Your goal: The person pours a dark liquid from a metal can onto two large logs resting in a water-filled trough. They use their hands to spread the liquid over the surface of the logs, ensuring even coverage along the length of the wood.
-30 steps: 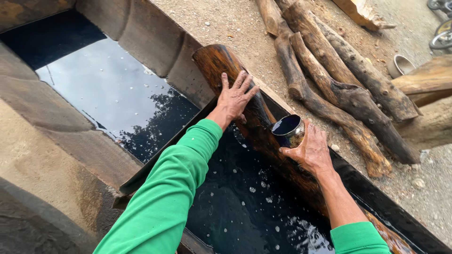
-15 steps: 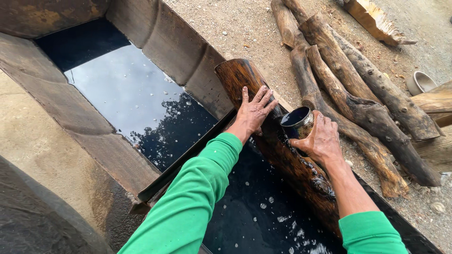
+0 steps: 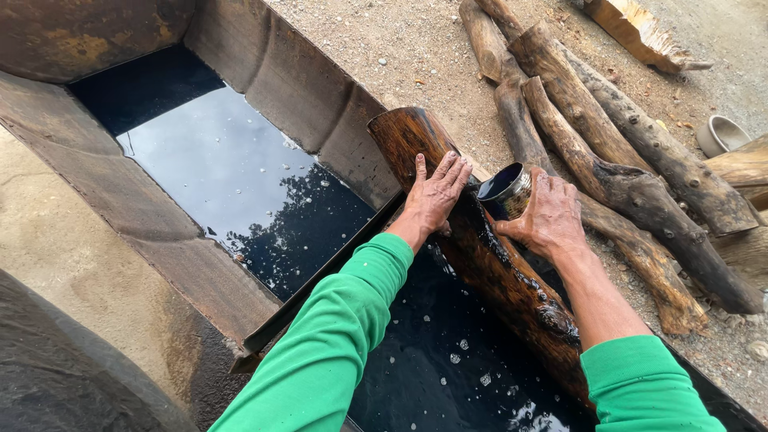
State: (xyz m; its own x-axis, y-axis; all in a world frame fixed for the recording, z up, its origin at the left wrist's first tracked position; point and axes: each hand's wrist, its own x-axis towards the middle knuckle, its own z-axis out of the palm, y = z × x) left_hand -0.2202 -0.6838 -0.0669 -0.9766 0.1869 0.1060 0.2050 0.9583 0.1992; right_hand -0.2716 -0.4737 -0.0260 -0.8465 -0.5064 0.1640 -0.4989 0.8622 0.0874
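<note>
Left hand (image 3: pixel 436 192): fingers spread flat on wet, dark, glossy log (image 3: pixel 480 256), centre frame.
Right hand (image 3: pixel 552 216): grasps shiny metal can (image 3: pixel 508 192).
Upper right: rough, dry logs (image 3: pixel 624 160) on gravel.

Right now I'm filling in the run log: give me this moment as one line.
left hand: flat on wet log | right hand: holds tilted metal cup over log | log lies on trough of dark liquid

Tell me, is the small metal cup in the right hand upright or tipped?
Tipped. The metal cup in the right hand lies on its side, its dark mouth facing the wet log under the left hand.
</note>
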